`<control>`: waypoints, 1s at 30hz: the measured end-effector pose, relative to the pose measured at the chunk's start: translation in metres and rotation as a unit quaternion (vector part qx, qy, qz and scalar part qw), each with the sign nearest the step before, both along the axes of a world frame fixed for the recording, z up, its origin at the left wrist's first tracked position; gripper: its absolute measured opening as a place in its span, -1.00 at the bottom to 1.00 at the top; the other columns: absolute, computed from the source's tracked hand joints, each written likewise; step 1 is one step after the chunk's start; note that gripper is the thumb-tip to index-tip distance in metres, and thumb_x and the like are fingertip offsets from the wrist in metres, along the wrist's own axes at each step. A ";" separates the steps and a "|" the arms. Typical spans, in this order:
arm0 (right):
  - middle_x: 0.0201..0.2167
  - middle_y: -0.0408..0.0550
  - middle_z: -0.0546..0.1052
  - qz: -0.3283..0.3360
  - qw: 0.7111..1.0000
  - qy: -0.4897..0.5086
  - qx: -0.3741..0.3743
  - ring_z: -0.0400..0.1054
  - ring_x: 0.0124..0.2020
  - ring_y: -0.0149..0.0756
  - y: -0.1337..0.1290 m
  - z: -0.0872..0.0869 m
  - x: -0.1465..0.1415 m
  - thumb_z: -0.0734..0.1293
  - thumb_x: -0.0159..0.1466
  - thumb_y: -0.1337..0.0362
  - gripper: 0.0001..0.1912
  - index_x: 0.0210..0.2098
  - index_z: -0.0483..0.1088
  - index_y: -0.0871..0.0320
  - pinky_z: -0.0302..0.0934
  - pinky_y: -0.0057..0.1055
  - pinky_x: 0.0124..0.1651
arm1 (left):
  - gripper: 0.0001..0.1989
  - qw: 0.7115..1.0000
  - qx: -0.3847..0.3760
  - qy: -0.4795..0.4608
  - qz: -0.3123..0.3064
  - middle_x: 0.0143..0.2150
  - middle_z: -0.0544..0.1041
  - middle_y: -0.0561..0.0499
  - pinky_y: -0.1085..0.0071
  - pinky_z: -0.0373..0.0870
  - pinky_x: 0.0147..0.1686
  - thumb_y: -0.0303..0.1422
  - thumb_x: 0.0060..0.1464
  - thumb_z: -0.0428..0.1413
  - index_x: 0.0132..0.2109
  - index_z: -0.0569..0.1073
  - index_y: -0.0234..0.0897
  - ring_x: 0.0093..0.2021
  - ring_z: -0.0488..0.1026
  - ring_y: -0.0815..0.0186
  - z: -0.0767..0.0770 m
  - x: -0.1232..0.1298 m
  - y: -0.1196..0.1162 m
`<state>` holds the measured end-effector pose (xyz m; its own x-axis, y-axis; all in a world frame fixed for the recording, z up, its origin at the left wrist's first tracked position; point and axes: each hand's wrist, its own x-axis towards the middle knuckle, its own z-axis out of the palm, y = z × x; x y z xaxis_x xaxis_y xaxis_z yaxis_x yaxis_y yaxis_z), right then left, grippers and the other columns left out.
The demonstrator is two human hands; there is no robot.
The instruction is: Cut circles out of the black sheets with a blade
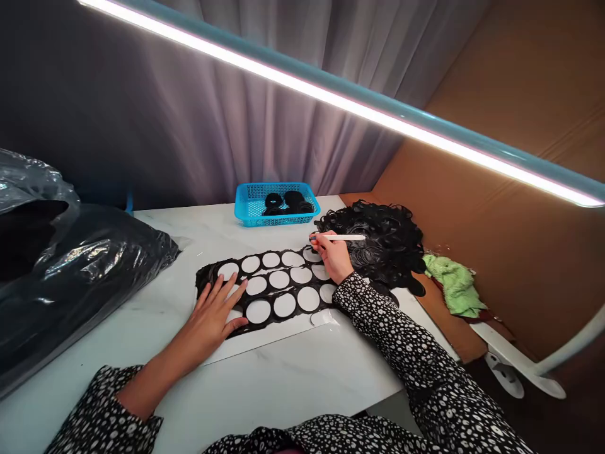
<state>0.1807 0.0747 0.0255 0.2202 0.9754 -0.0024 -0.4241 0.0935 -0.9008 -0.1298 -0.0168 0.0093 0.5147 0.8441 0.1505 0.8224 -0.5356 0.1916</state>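
A white board (pixel 265 337) lies on the table, bearing a black sheet (pixel 273 291) with rows of round openings that show white. My left hand (pixel 212 312) rests on the sheet's left end with its fingers spread, holding nothing. At the sheet's upper right corner, my right hand (pixel 333 255) is closed around a white pen-like tool (pixel 348 238), whose dark end points left. Its fingertips are over the last circle of the top row. Just right of that hand is a heap of thin black rings and strips (pixel 378 243).
Behind the sheet stands a blue basket (pixel 277 221) with black rings. A large dark plastic bag (pixel 94 265) fills the left side. At the right are a green cloth (pixel 454 285) and a white curved stand (pixel 520 362). A bright tube lamp (pixel 331 93) crosses above.
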 end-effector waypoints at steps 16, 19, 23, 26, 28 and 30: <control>-0.33 -0.14 0.50 0.359 0.893 0.263 -0.067 0.34 -0.42 -0.51 -0.081 0.035 -0.042 0.47 0.11 0.26 -0.75 -0.40 0.28 0.14 0.00 -0.79 -0.72 | -0.59 0.748 -0.441 -0.494 0.038 0.05 0.51 -0.13 0.22 0.42 0.01 -0.11 0.24 0.03 0.15 0.39 -0.16 0.06 0.46 0.16 0.057 0.088 0.008; -0.34 -0.12 0.47 0.416 0.869 0.268 -0.023 0.31 -0.43 -0.47 -0.091 0.032 -0.046 0.45 0.15 0.21 -0.77 -0.39 0.32 0.15 -0.03 -0.77 -0.78 | -0.75 0.637 -0.538 -0.552 0.009 -0.29 0.54 -0.02 0.37 0.45 -0.19 -0.20 0.19 0.13 -0.08 0.48 -0.25 -0.28 0.51 0.32 0.071 0.105 0.009; -0.33 -0.10 0.47 0.431 0.863 0.264 0.007 0.31 -0.44 -0.43 -0.094 0.026 -0.036 0.45 0.15 0.16 -0.74 -0.42 0.30 0.13 -0.03 -0.74 -0.80 | -0.60 0.646 -0.500 -0.576 0.031 -0.25 0.57 -0.03 0.38 0.45 -0.19 -0.31 0.08 0.26 0.06 0.44 -0.29 -0.29 0.54 0.33 0.081 0.097 0.010; -0.31 -0.09 0.49 0.415 0.870 0.265 0.010 0.37 -0.37 -0.39 -0.095 0.025 -0.033 0.44 0.14 0.14 -0.72 -0.44 0.27 0.11 0.02 -0.72 -0.77 | -0.52 0.656 -0.476 -0.583 0.045 -0.19 0.59 -0.07 0.33 0.48 -0.18 -0.33 0.06 0.28 0.12 0.41 -0.28 -0.21 0.58 0.24 0.092 0.087 0.011; -0.33 -0.08 0.49 0.413 0.871 0.266 0.012 0.40 -0.30 -0.35 -0.097 0.025 -0.034 0.45 0.14 0.13 -0.70 -0.46 0.25 0.11 0.07 -0.71 -0.73 | -0.51 0.663 -0.473 -0.579 0.044 -0.17 0.59 -0.06 0.34 0.50 -0.20 -0.35 0.06 0.28 0.14 0.40 -0.24 -0.18 0.59 0.22 0.100 0.083 0.012; -0.33 -0.08 0.50 0.411 0.870 0.273 0.020 0.42 -0.27 -0.34 -0.100 0.026 -0.037 0.45 0.14 0.12 -0.68 -0.47 0.24 0.11 0.12 -0.69 -0.67 | -0.51 0.673 -0.468 -0.572 0.039 -0.17 0.59 -0.04 0.39 0.51 -0.25 -0.37 0.06 0.28 0.14 0.39 -0.22 -0.18 0.60 0.22 0.105 0.082 0.013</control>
<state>0.1442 -0.0250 0.0514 -0.5745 0.8048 0.1490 -0.7256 -0.4166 -0.5476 -0.0478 -0.0034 0.1145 0.4623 0.8625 -0.2059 -0.1303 0.2958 0.9463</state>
